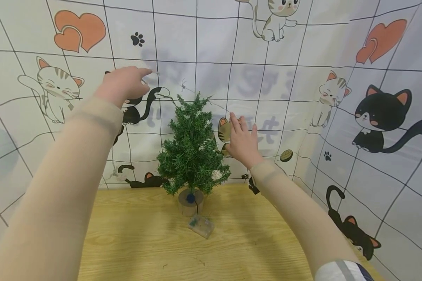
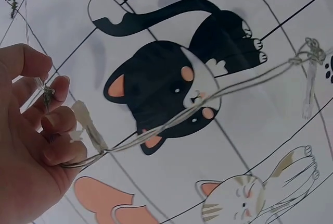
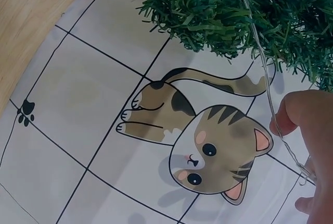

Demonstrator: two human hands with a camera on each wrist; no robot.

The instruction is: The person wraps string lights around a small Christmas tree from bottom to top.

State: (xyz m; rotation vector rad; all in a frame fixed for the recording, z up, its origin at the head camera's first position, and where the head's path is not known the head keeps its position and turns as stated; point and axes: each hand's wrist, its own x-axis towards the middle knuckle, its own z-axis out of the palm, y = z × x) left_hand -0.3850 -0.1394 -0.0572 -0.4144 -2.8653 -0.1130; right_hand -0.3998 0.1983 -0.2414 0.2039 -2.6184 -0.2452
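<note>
My left hand [image 1: 124, 84] is raised at the upper left of the tree. In the left wrist view its thumb and fingers pinch a thin string-light wire [image 2: 250, 79], which trails away to a small clear bulb [image 2: 308, 96]. From that hand the wire runs over the top of a small green artificial Christmas tree [image 1: 191, 140] toward my right hand [image 1: 244, 140]. Beside the tree's right side, the right hand has its fingers extended and spread. The wire passes along its thumb and fingers in the right wrist view.
The tree stands in a round base [image 1: 184, 207] on a wooden table [image 1: 144, 234]. In front of it lies a clear battery box [image 1: 201, 226]. A white woven ball [image 1: 216, 175] sits low in the branches. A cat-print sheet [image 1: 176, 35] hangs behind and at the sides.
</note>
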